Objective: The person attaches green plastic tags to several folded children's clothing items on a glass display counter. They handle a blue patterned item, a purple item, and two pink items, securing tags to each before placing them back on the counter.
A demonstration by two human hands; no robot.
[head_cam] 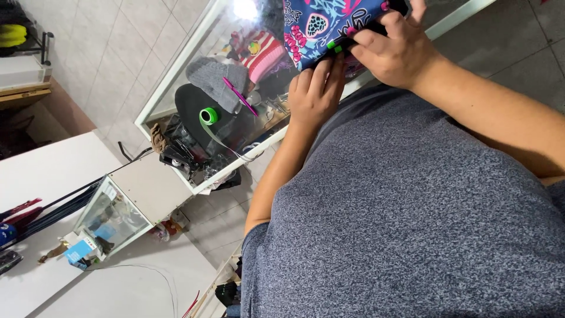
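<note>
Blue fabric bag [321, 23] patterned pink and white, green tape roll [208, 116], mottled grey shirt [406, 218], pink-striped cloth [265, 56]
</note>
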